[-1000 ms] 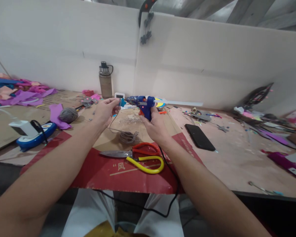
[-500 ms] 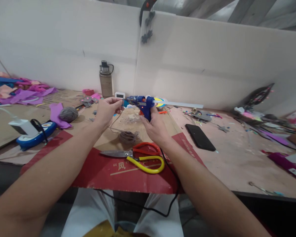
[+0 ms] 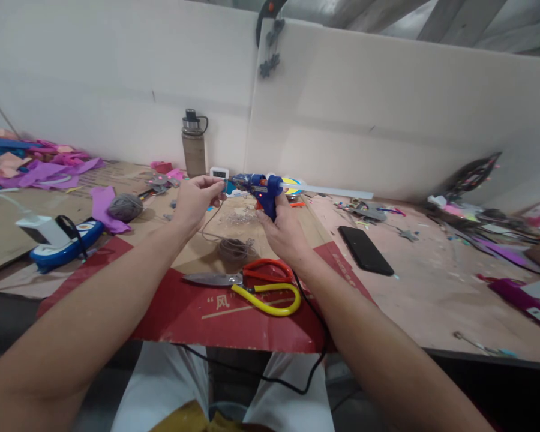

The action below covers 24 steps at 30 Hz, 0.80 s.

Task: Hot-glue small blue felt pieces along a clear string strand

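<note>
My right hand is wrapped round the handle of a blue hot glue gun, held level above the table with its nozzle pointing left. A long whitish glue stick sticks out of its back end. At the nozzle, my left hand pinches a thin grey cord, which hangs down to a loose coil of cord. Whatever small piece may sit at the fingertips is too small to make out. Scissors with one red and one yellow handle lie below, between my forearms.
A red sheet lies along the front edge. To the right is a black phone; to the left are a power strip, a grey yarn ball and felt scraps. A bottle stands by the white wall.
</note>
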{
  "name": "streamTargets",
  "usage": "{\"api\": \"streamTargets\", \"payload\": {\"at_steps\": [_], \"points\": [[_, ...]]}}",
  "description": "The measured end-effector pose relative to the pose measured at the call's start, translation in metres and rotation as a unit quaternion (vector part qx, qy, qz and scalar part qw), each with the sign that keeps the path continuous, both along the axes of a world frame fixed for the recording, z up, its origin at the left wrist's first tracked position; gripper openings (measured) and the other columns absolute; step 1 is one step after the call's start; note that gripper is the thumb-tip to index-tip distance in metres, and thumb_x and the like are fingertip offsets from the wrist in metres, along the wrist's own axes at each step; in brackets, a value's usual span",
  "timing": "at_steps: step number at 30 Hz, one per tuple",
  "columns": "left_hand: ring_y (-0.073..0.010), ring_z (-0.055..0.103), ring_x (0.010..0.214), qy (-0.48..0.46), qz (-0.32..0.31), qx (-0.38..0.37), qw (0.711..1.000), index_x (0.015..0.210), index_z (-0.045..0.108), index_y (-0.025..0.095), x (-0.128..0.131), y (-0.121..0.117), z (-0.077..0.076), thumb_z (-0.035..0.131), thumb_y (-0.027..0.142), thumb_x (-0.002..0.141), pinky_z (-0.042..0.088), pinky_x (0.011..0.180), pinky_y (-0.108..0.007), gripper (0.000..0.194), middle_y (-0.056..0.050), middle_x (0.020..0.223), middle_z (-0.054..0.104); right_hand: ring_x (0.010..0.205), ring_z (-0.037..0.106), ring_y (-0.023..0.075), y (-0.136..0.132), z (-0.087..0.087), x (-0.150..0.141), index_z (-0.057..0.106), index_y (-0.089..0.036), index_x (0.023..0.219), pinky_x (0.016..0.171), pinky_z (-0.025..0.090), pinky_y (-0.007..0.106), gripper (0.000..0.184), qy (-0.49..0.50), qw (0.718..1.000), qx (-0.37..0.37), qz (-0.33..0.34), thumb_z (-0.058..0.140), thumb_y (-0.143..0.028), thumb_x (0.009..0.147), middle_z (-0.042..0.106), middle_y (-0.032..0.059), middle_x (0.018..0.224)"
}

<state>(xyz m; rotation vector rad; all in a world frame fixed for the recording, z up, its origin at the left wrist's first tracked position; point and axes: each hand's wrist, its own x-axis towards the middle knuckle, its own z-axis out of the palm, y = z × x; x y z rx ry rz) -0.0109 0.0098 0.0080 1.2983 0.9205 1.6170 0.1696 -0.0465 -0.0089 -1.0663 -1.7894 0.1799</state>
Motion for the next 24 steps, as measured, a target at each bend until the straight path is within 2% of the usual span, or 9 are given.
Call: {"api": "streamTargets", "payload": {"at_steps": [14, 19, 24], "points": [[-0.0084, 0.053, 0.048, 0.008, -0.002, 0.014, 1.000, 0.073, 0.066, 0.011, -0.0018, 0.0022, -0.0022, 0.069, 0.020, 0.069, 0.040, 0.045, -0.020, 0.010, -0.002, 0.056, 0.061, 0.101, 0.059, 0.0260, -0.0002, -0.0006, -0.0004, 0.046, -0.021, 0.128, 0.095, 0.046, 0.047, 0.044, -0.003, 1.000, 0.000, -0.002, 0.049, -0.022, 0.084, 0.063, 0.0109, 0.110], [-0.0087, 0.055, 0.048, 0.019, -0.001, 0.013, 1.000, 0.073, 0.066, 0.012, -0.0016, 0.0031, -0.0030, 0.068, 0.019, 0.069, 0.040, 0.045, -0.020, 0.009, -0.003, 0.057, 0.062, 0.108, 0.057, 0.0275, -0.0012, 0.0003, -0.0010, 0.047, -0.023, 0.126, 0.097, 0.045, 0.048, 0.042, -0.003, 1.000, 0.003, 0.005, 0.050, -0.023, 0.084, 0.063, 0.0112, 0.114], [-0.0084, 0.054, 0.048, 0.014, 0.000, 0.006, 1.000, 0.072, 0.067, 0.012, -0.0020, 0.0033, -0.0023, 0.070, 0.020, 0.069, 0.040, 0.045, -0.020, 0.009, -0.003, 0.057, 0.062, 0.101, 0.059, 0.0262, -0.0017, 0.0007, -0.0007, 0.048, -0.023, 0.124, 0.094, 0.046, 0.048, 0.040, -0.001, 1.000, -0.007, 0.003, 0.050, -0.022, 0.083, 0.063, 0.0108, 0.112]]}}
